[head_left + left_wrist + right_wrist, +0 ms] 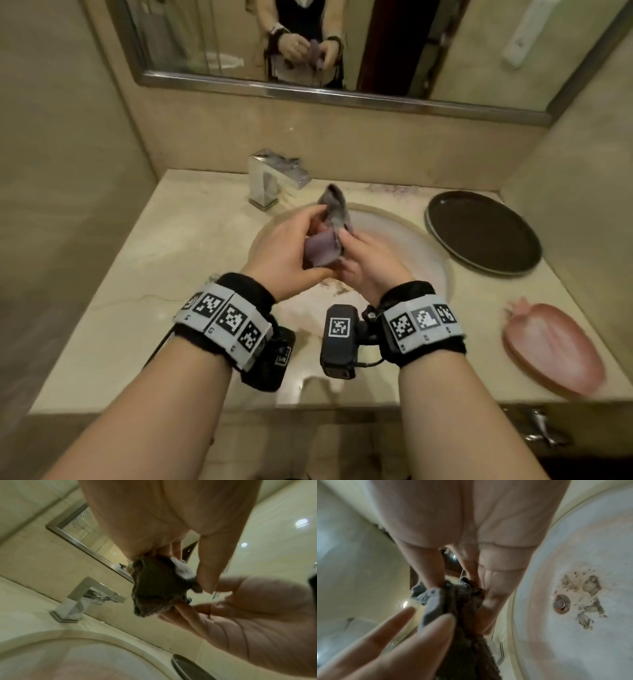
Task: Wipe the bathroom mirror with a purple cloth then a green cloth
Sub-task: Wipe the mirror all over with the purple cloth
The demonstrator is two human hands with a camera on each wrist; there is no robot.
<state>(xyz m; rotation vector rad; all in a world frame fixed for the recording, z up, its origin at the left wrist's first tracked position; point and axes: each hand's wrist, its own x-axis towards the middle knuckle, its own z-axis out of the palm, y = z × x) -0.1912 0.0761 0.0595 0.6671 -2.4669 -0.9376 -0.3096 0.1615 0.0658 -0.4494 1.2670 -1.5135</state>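
Observation:
A small purple cloth (329,229) hangs bunched between both hands above the sink (404,246). My left hand (291,250) grips its lower fold, and my right hand (363,260) pinches its right edge with thumb and fingers. In the left wrist view the purple cloth (154,588) looks dark, held between thumb and fingers. The right wrist view shows the purple cloth (458,608) pinched at its top, with fingers of the other hand touching it from below. The mirror (428,51), in a metal frame, hangs on the wall above the counter and reflects my hands. No green cloth is in view.
A chrome tap (270,178) stands behind the sink at the left. A dark round tray (483,233) lies on the counter at the right, and a pink leaf-shaped dish (551,346) nearer the front edge. The basin (582,574) has dark dirt around its drain.

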